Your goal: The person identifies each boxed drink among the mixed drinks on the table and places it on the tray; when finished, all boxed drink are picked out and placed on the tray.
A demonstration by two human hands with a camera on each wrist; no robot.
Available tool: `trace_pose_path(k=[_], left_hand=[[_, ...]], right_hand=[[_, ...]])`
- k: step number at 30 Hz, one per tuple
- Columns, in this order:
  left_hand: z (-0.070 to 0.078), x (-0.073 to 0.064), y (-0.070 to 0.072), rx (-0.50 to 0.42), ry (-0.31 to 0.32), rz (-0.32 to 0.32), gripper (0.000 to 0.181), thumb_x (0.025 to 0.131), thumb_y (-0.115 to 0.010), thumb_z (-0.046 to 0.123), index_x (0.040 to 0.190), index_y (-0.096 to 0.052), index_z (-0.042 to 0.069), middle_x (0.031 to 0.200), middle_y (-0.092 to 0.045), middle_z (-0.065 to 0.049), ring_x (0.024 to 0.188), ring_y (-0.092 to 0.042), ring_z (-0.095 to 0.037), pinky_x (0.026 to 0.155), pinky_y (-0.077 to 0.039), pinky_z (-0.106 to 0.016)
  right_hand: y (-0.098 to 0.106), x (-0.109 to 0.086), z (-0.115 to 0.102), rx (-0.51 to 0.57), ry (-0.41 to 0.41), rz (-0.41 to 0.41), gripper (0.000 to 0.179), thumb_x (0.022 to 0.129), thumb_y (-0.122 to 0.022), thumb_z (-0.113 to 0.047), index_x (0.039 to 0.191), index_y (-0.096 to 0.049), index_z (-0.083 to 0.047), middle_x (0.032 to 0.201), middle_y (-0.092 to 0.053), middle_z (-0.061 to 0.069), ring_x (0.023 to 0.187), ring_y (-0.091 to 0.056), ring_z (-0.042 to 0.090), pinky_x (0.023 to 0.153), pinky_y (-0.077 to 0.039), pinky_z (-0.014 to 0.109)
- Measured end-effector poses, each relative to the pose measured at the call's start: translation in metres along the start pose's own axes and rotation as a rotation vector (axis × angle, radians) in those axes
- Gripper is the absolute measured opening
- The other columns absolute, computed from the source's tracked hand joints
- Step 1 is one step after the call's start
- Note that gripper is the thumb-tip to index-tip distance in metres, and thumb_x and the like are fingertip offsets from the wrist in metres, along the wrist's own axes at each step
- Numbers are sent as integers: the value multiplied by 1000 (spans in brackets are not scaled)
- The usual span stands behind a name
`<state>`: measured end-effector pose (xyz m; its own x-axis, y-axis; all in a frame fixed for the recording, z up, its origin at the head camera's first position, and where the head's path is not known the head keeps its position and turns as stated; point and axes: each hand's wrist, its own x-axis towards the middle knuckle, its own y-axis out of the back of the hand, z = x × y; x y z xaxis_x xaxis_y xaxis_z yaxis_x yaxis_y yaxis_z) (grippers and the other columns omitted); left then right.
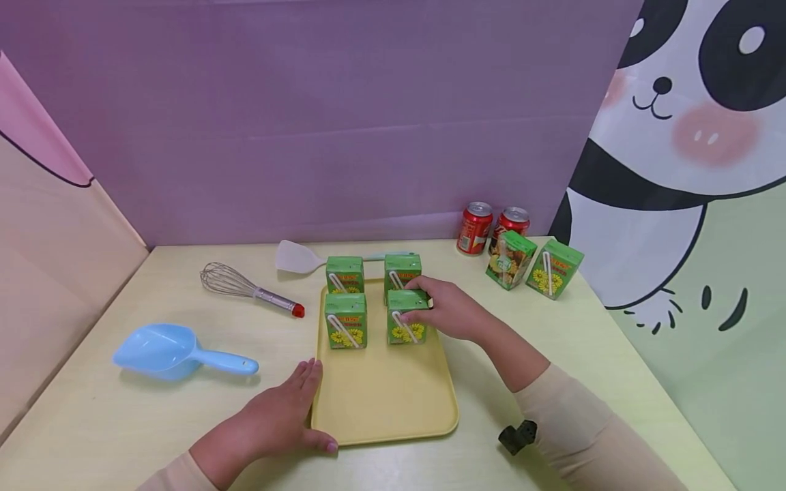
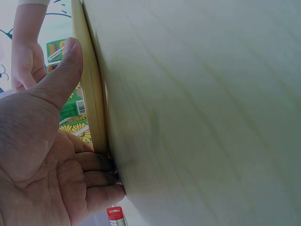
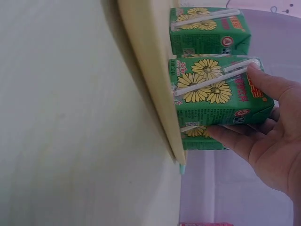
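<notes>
My right hand (image 1: 451, 310) grips the front right green drink carton (image 1: 406, 327), printed with yellow flowers and carrying a white straw. In the right wrist view the thumb lies on the straw side of this carton (image 3: 207, 84), which stands on the tray. Three similar cartons share the yellow tray (image 1: 387, 402): a front left one (image 1: 346, 331), a back left one (image 1: 344, 273) and a back right one (image 1: 399, 264). At the tray's near left corner rests my left hand (image 1: 279, 412), fingers extended along the left edge and thumb at the front edge.
Left of the tray lie a whisk (image 1: 248, 290) and a blue scoop (image 1: 178, 351). A white spatula (image 1: 297, 258) lies behind it. Two more cartons (image 1: 511, 259) and two red cans (image 1: 475, 228) stand at the back right. A small black object (image 1: 517, 436) is beside the right sleeve.
</notes>
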<state>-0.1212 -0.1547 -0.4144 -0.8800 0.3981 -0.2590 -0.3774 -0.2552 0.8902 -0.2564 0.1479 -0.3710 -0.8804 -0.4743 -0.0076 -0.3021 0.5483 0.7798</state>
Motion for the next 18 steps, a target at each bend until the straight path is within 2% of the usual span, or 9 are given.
trace_pose_path(k=[13, 18], left_hand=[[-1, 0, -1, 11, 5, -4, 128, 65, -73, 73, 154, -22, -3, 161, -22, -20, 149, -21, -35, 113, -34, -51], [1, 0, 0, 1, 4, -7, 128, 65, -73, 72, 154, -22, -4, 161, -22, -20, 149, -21, -35, 113, -34, -52]], right_hand=[[-2, 1, 2, 21, 3, -42, 56, 85, -73, -48, 127, -52, -19, 105, -64, -1, 100, -58, 18, 87, -49, 37], [10, -3, 5, 59, 15, -54, 63, 87, -68, -54, 134, -49, -17, 122, -61, 3, 113, -58, 21, 96, -50, 42]])
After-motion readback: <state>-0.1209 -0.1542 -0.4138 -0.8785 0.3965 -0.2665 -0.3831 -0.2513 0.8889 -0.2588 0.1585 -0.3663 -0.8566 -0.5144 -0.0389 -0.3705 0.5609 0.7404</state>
